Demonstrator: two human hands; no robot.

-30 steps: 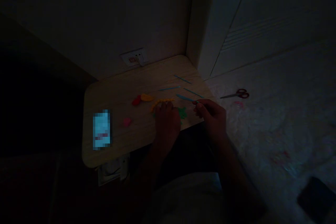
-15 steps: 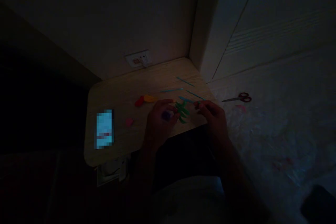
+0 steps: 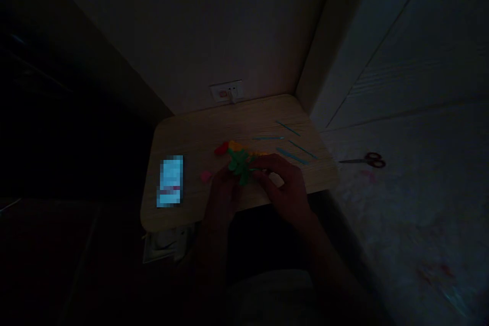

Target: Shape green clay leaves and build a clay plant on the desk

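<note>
Between my hands is a green, many-lobed piece [image 3: 240, 164] that looks like modelling clay shaped into leaves. My left hand [image 3: 222, 188] is closed around its lower left side, with the fingers mostly hidden behind it. My right hand [image 3: 284, 183] pinches at its right side with thumb and forefinger. Just behind lie a red lump [image 3: 221, 148] and an orange-yellow piece [image 3: 236, 146], partly covered by the green one. A small pink lump [image 3: 206, 176] rests on the table left of my left hand.
Several thin blue sticks or tools [image 3: 292, 156] lie at the right of the wooden table [image 3: 198, 127]. A lit phone [image 3: 170, 181] lies at the left. Scissors [image 3: 367, 160] rest on the pale surface to the right. A wall socket [image 3: 226, 92] holds a plug behind the table.
My right hand has moved left, from apart to touching the green piece. The green piece has turned, showing its lobes spread around. The camera view has shifted, so the table appears farther right.
</note>
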